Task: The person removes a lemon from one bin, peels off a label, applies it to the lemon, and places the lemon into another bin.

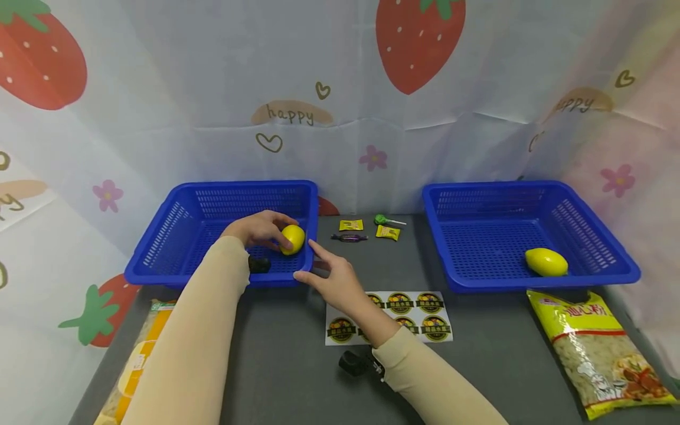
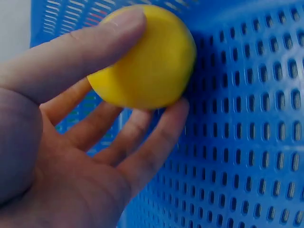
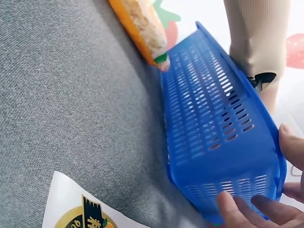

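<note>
Strawberry-print cloth backs the grey table. At eight o'clock lies an orange bag beside the left sleeve. At nine, the left hand grasps a lemon at the left basket's three o'clock, not yet released; the right hand pinches that basket's rim. Sweets sit near centre; at five, the right forearm hides part of a sticker sheet. At three, the right basket holds a loose lemon, so handling looks half done; at four lies a yellow bag.
</note>
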The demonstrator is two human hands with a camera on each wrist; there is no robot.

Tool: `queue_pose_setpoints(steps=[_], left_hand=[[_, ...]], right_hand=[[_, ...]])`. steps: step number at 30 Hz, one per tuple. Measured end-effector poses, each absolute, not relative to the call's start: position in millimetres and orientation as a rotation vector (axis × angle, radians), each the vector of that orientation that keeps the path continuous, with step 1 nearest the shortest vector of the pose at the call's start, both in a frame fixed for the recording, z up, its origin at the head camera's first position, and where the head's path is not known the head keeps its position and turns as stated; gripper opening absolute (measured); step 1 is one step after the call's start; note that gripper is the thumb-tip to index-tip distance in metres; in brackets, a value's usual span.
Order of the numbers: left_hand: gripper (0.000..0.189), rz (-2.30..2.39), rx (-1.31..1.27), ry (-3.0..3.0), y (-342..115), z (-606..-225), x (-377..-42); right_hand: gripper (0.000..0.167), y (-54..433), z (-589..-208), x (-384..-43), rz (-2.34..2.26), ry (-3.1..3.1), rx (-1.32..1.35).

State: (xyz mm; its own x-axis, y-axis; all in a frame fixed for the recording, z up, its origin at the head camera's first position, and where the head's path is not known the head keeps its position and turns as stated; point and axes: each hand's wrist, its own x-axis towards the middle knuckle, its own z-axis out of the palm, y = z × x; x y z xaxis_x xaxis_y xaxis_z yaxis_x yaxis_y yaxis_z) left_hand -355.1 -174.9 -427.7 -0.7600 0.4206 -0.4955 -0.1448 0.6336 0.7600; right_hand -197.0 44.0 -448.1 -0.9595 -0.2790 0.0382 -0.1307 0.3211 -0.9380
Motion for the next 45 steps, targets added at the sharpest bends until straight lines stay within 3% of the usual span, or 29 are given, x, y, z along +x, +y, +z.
queue_pose_setpoints(steps=[11, 24, 36, 45], left_hand=[[0.071, 1.125, 0.261, 2.169, -174.8, -406.3, -354.8], [0.074, 1.097, 0.336, 2.141, -190.0, -370.1, -330.4], [0.061, 1.140, 0.479, 2.240, -178.7, -346.6, -291.2], [0.062, 1.278, 0.339, 2.291, -161.0, -342.4, -255.7]], right_hand=[[0.076, 44.1, -446.7, -195.5, -1.728, 2.437, -0.329], [0.074, 41.4, -451.7, -197.0, -1.718, 2.440, -0.360], [0.071, 47.4, -448.7, -196.7, -1.725, 2.433, -0.388], [0.065, 61.5, -440.4, -196.0, -1.760, 2.486, -0.407]])
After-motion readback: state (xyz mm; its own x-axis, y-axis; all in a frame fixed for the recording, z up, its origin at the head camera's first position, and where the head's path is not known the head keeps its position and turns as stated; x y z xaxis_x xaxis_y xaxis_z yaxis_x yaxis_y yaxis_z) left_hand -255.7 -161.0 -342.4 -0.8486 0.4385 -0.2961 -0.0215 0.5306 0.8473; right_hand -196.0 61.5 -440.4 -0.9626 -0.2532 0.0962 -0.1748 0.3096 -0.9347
